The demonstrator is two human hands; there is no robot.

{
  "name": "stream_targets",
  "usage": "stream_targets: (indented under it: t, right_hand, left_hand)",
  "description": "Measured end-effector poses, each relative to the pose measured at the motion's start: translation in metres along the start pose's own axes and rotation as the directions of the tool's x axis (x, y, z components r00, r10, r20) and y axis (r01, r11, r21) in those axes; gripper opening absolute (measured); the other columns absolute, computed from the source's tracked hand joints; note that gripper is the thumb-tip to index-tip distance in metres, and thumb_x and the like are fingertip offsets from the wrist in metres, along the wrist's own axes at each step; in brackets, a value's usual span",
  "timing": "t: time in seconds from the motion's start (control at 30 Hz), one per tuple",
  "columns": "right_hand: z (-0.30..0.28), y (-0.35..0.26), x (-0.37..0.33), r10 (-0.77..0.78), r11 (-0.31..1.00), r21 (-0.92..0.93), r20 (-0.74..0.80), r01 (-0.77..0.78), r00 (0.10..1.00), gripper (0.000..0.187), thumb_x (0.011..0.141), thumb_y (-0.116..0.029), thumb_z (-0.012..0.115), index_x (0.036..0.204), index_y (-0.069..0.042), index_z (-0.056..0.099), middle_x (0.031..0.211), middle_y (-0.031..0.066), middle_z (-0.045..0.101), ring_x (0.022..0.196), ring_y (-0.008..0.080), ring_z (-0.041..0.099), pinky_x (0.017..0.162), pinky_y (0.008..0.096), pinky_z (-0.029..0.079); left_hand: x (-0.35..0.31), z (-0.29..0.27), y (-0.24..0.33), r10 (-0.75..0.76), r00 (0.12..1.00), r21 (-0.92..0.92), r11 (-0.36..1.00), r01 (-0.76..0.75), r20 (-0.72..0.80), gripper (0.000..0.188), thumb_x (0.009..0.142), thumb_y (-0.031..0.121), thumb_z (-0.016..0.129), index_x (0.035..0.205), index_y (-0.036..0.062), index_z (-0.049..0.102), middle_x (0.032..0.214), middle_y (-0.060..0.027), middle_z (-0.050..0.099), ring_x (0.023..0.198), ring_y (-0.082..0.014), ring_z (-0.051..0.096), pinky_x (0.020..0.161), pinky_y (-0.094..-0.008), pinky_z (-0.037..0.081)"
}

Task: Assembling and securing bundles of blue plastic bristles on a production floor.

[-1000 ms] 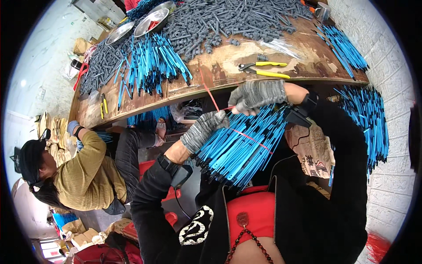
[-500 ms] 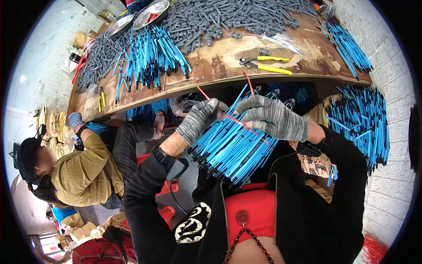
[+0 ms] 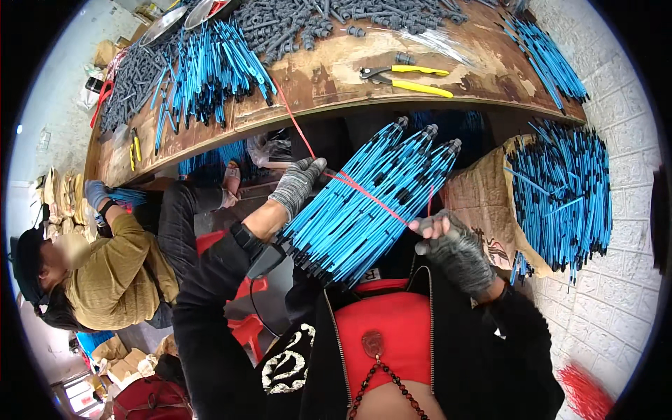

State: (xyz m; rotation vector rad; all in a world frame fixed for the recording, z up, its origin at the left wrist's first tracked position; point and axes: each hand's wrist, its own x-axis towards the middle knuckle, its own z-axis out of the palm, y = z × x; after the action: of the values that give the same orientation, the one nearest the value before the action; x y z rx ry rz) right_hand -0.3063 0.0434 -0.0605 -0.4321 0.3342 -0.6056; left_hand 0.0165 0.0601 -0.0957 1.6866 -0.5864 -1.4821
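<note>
A thick bundle of thin blue plastic sticks with black ends [image 3: 378, 203] lies slanted across my lap, with grey ribbed tips at its far end. Red string [image 3: 371, 196] runs across the top of the bundle. My left hand [image 3: 301, 183], in a grey fingerless-tipped glove, is closed on the string at the bundle's left side, a loose length rising from it toward the table. On the right, my right hand [image 3: 456, 253] grips the string between bent fingers, drawing it taut over the sticks. The underside of the bundle is hidden.
On the wooden table [image 3: 308, 80] lie yellow-handled pliers [image 3: 409, 78], grey plastic fittings [image 3: 294, 28] and loose blue sticks [image 3: 217, 77]. A sack [image 3: 483, 189] full of blue sticks stands at right, near a white brick wall. A co-worker [image 3: 115, 269] sits at left.
My right hand has moved down and right, pulling the string across the bundle. My left hand has shifted slightly left and down; more of the bundle shows between my hands.
</note>
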Motion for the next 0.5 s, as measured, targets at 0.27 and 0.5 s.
stream_targets:
  t: [0.27, 0.5]
  right_hand:
    - [-0.035, 0.037, 0.006, 0.189, 0.495, -0.756, -0.387, -0.428, 0.903, 0.02, 0.093, -0.018, 0.045, 0.09, -0.003, 0.059, 0.092, 0.0093, 0.062, 0.084, 0.0208, 0.058, 0.069, 0.0331, 0.053]
    - [-0.099, 0.07, 0.07, 0.537, 0.685, 0.518, 0.116, -0.512, 0.836, 0.033, 0.094, -0.032, 0.04, 0.102, -0.004, 0.056, 0.098, 0.0113, 0.06, 0.086, 0.0235, 0.058, 0.074, 0.035, 0.05]
  left_hand:
    - [0.003, 0.004, -0.027, -0.04, 0.918, -0.201, 0.971, 0.129, 0.396, 0.017, 0.089, 0.022, 0.057, 0.096, 0.0074, 0.063, 0.084, 0.002, 0.064, 0.074, -0.0071, 0.059, 0.068, -0.0243, 0.051]
    - [-0.047, -0.001, -0.001, -0.016, 0.931, -0.394, 0.903, 0.17, 0.364, 0.02, 0.089, 0.02, 0.057, 0.106, 0.009, 0.063, 0.091, 0.0026, 0.063, 0.084, -0.0077, 0.057, 0.076, -0.0243, 0.05]
